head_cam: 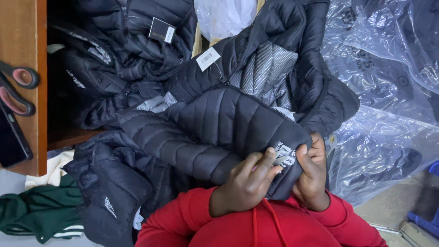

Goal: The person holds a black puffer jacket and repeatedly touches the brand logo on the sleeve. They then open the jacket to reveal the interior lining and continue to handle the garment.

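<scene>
A black quilted puffer jacket (228, 114) with a grey lining lies spread in front of me, two paper tags hanging near its top. My left hand (247, 183) and my right hand (313, 171) both pinch its near edge around a white printed patch (284, 153). The fingers of each hand are closed on the fabric. Red sleeves cover both my arms.
More black puffer jackets (114, 192) are piled at left and below. Clear plastic bags (384, 82) holding dark garments lie at right. A wooden surface (27, 45) at left carries scissors (18, 91) and a dark phone. A green garment (36, 210) lies at lower left.
</scene>
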